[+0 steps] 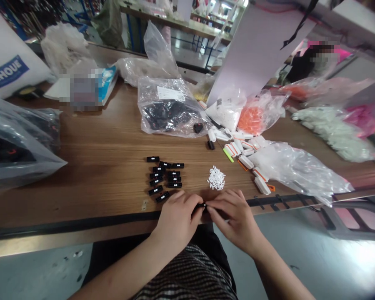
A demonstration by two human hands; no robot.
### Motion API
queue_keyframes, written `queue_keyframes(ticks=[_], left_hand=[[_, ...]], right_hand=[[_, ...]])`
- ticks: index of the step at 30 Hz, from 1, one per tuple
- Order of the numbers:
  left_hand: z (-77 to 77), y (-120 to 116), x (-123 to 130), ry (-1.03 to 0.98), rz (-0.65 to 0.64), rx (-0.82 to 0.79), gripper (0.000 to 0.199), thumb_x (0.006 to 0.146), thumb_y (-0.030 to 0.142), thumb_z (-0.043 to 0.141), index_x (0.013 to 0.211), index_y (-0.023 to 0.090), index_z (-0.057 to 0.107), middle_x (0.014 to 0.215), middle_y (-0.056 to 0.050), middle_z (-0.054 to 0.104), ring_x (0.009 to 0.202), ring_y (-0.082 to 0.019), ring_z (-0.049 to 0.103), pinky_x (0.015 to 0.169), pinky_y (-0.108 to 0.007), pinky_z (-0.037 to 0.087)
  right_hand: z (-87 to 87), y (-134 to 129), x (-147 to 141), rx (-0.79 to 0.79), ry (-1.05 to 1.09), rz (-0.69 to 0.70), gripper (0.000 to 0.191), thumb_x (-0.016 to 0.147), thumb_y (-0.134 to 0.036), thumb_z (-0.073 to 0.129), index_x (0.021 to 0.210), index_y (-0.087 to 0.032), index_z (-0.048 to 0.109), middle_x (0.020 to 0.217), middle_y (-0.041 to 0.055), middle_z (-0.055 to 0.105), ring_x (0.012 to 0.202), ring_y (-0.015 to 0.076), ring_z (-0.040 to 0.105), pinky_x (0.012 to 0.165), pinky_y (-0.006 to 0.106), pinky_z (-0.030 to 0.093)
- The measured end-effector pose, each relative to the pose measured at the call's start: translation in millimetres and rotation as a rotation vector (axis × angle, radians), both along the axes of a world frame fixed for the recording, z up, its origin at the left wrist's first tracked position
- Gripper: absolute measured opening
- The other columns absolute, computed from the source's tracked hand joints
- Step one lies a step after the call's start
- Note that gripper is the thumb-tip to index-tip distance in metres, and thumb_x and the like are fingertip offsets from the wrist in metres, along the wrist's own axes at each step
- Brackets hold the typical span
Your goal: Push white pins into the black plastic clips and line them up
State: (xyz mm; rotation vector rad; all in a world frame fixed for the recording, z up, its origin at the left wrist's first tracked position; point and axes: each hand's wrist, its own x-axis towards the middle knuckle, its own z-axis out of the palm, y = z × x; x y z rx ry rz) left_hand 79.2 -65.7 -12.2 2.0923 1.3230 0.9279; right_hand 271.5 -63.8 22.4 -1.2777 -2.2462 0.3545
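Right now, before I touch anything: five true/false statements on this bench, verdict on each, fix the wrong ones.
1. The left hand holds a small black part, with the right hand at its end. True.
2. The loose black parts on the table show white marks. True.
3. The heap of small white pieces lies left of those parts. False: it lies to their right.
4. A green strip lies by the white parts. True.
5. The clear bag with the white label holds orange pieces. False: its contents look black.
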Motion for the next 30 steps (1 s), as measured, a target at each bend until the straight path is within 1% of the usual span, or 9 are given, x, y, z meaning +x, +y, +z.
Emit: queue_keyframes(ticks=[2, 5, 9, 15, 19, 21, 23, 27, 30], left_hand=[[-0.5, 0, 0, -0.01, -0.005, 0.015, 0.012, 0.085, 0.012, 0.068, 0.09, 0.02, 0.061, 0.083, -0.001, 0.068, 0.08, -0.023, 0.061, 0.075, -0.041, 0.053], [-1.5, 0, 0, -0.032, -0.014, 0.027, 0.013, 0.086, 0.012, 0.068, 0.091, 0.02, 0.06, 0.085, 0.0, 0.068, 0.081, -0.022, 0.061, 0.074, -0.04, 0.053], [-2.2, 0, 0, -0.035, -0.015, 0.016, 0.014, 0.085, 0.01, 0.068, 0.09, 0.02, 0.059, 0.085, 0.0, 0.068, 0.081, -0.022, 0.061, 0.072, -0.039, 0.052], [-3.0, 0, -1, -0.023, -0.015, 0.005, 0.013, 0.086, 0.012, 0.068, 0.091, 0.021, 0.059, 0.085, 0.0, 0.068, 0.081, -0.022, 0.061, 0.073, -0.039, 0.052], [-3.2, -1, -1, -0.027, -0.01, -0.005, 0.013, 0.086, 0.012, 0.067, 0.091, 0.021, 0.059, 0.085, 0.0, 0.068, 0.082, -0.022, 0.061, 0.073, -0.039, 0.052], [-2.7, -1, 0, -0.024, -0.013, -0.008, 0.011, 0.087, 0.013, 0.067, 0.091, 0.021, 0.06, 0.085, -0.001, 0.068, 0.082, -0.022, 0.061, 0.074, -0.039, 0.052], [-2.0, -1, 0, -0.015, -0.016, -0.005, 0.009, 0.088, 0.015, 0.065, 0.092, 0.021, 0.06, 0.084, -0.001, 0.067, 0.082, -0.022, 0.061, 0.074, -0.039, 0.052], [-0.1, 0, 0, 0.008, -0.007, -0.009, 0.007, 0.089, 0.015, 0.064, 0.092, 0.021, 0.061, 0.083, -0.002, 0.067, 0.08, -0.022, 0.06, 0.075, -0.04, 0.052], [1.2, 0, 0, 0.02, -0.011, -0.026, 0.008, 0.088, 0.014, 0.065, 0.091, 0.02, 0.061, 0.084, -0.002, 0.067, 0.082, -0.023, 0.061, 0.076, -0.041, 0.052]], right_hand=[[-2.9, 13, 16, -0.013, 0.045, -0.119, 0.013, 0.092, -0.023, 0.062, 0.097, -0.024, 0.073, 0.086, 0.0019, 0.072, 0.081, 0.0185, 0.064, 0.08, 0.038, 0.043], [-11.2, 36, 42, -0.036, -0.016, -0.331, 0.016, 0.092, -0.03, 0.06, 0.091, -0.023, 0.075, 0.088, 0.0046, 0.075, 0.081, 0.0212, 0.066, 0.08, 0.039, 0.047], [-17.9, 53, 55, -0.195, -0.009, -0.329, 0.02, 0.089, -0.036, 0.062, 0.086, -0.023, 0.077, 0.087, 0.0049, 0.076, 0.077, 0.0207, 0.068, 0.069, 0.034, 0.049], [-15.3, 59, 52, -0.23, -0.031, -0.311, 0.019, 0.086, -0.033, 0.063, 0.078, -0.022, 0.076, 0.08, 0.0039, 0.074, 0.069, 0.0182, 0.065, 0.066, 0.032, 0.047], [-15.0, 56, 48, -0.259, 0.052, -0.368, 0.016, 0.083, -0.032, 0.065, 0.074, -0.02, 0.071, 0.072, 0.003, 0.07, 0.063, 0.0172, 0.061, 0.061, 0.031, 0.045], [-13.3, 46, 42, -0.281, 0.157, -0.348, 0.019, 0.085, -0.035, 0.064, 0.076, -0.02, 0.07, 0.074, 0.0031, 0.07, 0.067, 0.0175, 0.062, 0.064, 0.03, 0.046], [-9.1, 33, 32, -0.311, 0.205, -0.26, 0.02, 0.088, -0.037, 0.063, 0.079, -0.021, 0.069, 0.077, 0.0028, 0.07, 0.073, 0.0177, 0.062, 0.07, 0.031, 0.047], [1.2, 12, 10, -0.328, 0.102, -0.076, 0.018, 0.093, -0.029, 0.059, 0.077, -0.023, 0.066, 0.078, 0.0004, 0.069, 0.077, 0.0174, 0.061, 0.079, 0.036, 0.043], [3.8, 8, 2, -0.298, 0.069, -0.03, 0.017, 0.093, -0.024, 0.058, 0.077, -0.023, 0.064, 0.078, -0.0008, 0.068, 0.079, 0.0171, 0.061, 0.081, 0.037, 0.041]])
